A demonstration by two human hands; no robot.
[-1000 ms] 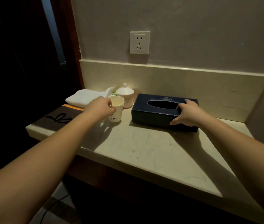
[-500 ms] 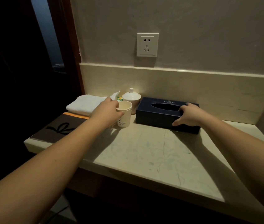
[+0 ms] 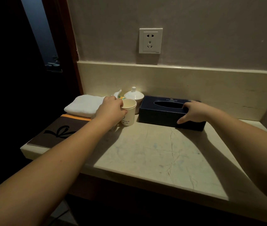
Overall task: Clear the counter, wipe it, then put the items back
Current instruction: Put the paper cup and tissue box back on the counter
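My left hand [image 3: 111, 110] grips a cream paper cup [image 3: 129, 114] that stands on the pale stone counter [image 3: 158, 154] at the back left. My right hand [image 3: 193, 112] holds the right end of a dark blue tissue box [image 3: 162, 111], fingers on top and thumb on its front side. The box lies flat against the back of the counter. Behind the cup stands a white lidded ceramic jar [image 3: 134, 96], with small sachets [image 3: 118, 95] beside it. A folded white towel [image 3: 83, 106] lies at the back left.
A dark brown booklet with a bow print [image 3: 59, 132] lies at the counter's left end, partly under the towel. A stone backsplash [image 3: 194, 84] and a wall socket [image 3: 150, 40] are behind. A dark doorway opens at the left.
Both hands keep their hold on the cup and the box, which have shifted slightly toward the back wall. My head has moved, so the view sits closer and higher.
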